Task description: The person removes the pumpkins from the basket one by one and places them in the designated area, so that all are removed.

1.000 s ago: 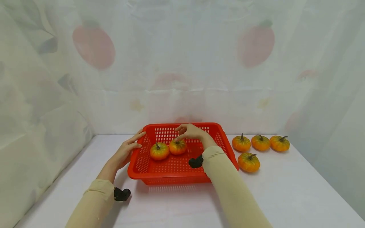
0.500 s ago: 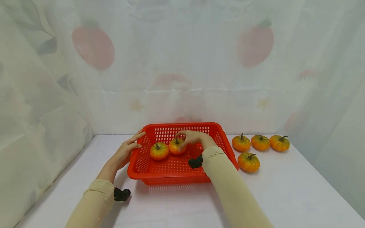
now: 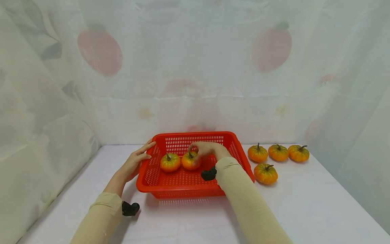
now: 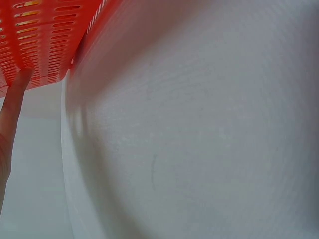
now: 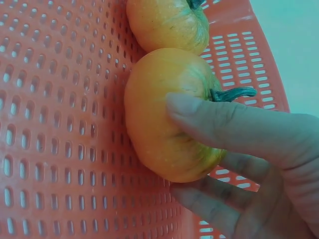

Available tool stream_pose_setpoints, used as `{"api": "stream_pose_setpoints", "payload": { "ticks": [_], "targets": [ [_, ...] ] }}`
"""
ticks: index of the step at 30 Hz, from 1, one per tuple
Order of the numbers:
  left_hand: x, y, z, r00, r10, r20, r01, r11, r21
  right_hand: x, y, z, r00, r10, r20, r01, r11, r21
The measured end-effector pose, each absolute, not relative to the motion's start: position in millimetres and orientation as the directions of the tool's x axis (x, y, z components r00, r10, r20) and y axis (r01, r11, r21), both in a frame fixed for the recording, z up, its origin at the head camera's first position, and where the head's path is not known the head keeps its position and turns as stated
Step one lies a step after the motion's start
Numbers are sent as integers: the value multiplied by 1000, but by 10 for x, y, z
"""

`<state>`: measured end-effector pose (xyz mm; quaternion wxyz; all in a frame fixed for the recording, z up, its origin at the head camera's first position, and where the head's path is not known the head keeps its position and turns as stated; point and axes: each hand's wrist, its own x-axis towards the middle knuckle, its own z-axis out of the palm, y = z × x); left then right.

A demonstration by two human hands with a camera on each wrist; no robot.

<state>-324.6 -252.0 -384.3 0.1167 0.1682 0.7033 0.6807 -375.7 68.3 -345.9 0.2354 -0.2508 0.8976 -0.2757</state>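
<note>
A red plastic basket (image 3: 189, 187) with slotted walls holds two small orange-and-green pumpkins. My right hand (image 3: 210, 150) reaches inside and grips the right-hand pumpkin (image 3: 189, 162). In the right wrist view, the thumb lies on this pumpkin's near side beside its dark stem, and the other fingers go round behind it. The other pumpkin (image 3: 170, 162) sits just to its left, close against it in the right wrist view. With fingers extended, my left hand (image 3: 134, 163) rests at the basket's left rim. One finger (image 4: 17, 97) touches the outer wall in the left wrist view.
To the right of the basket, three pumpkins stand in a row (image 3: 278, 153) on the white table (image 3: 307, 203), with one more pumpkin (image 3: 266, 174) in front of them. A white printed curtain (image 3: 195, 67) hangs behind the table.
My right hand has come down from above the right-hand pumpkin and taken hold of it. That pumpkin has shifted slightly towards me. The left hand and basket have stayed in place.
</note>
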Motion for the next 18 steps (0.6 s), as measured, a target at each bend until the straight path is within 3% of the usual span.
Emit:
{"api": "stream_pose_setpoints", "payload": {
  "ticks": [10, 18],
  "targets": [
    [-3252, -2529, -3833, -914, 399, 69, 85, 21, 996, -3727, 662, -3433, -716, -574, -398, -191, 709, -679],
    [-3235, -2530, -3825, -917, 394, 62, 74, 15, 997, -3672, 664, -3378, -709, -574, -411, -135, 681, -719]
  ]
}}
